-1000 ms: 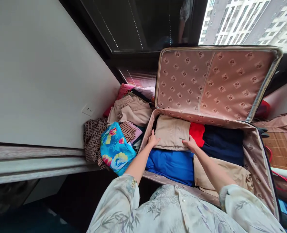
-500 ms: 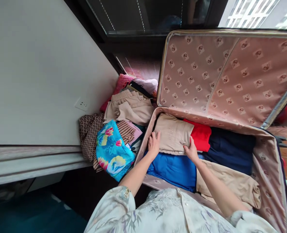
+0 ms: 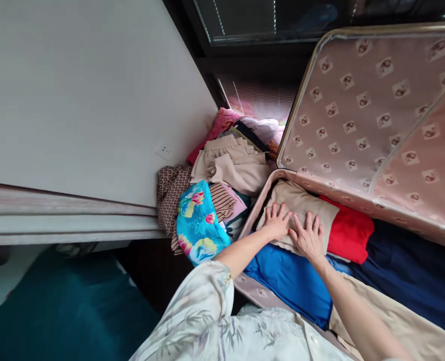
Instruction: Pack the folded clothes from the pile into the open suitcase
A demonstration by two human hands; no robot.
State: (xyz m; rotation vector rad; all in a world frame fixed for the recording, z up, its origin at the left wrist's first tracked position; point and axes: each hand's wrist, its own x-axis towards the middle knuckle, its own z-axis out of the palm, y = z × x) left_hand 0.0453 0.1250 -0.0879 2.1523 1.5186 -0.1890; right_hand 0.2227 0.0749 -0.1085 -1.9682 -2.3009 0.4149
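Note:
Inside the open suitcase point(image 3: 262, 296), a folded beige garment point(image 3: 301, 195) lies in the far left corner. My left hand point(image 3: 277, 223) rests flat on it with fingers spread. Close beside it, my right hand point(image 3: 308, 235) also presses on the garment, fingers apart. A red folded garment point(image 3: 348, 230) adjoins it on the right. Nearer to me lies a blue folded garment point(image 3: 290, 276). Dark navy clothing point(image 3: 406, 276) and another beige garment point(image 3: 395, 316) fill the right part of the case, the latter partly behind my right forearm.
The suitcase's patterned pink lid point(image 3: 343, 120) stands raised against the dark window frame. Left of the case is a heap of clothes, with beige pleated pants-like fabric point(image 3: 237, 163), a turquoise floral cloth point(image 3: 202, 220) and a brown patterned cloth point(image 3: 172, 195). A white wall point(image 3: 75, 100) borders it.
Both hands have moved from the beige garment's side edges onto its top, close together with fingers spread. The view has turned left, so the scene sits further right.

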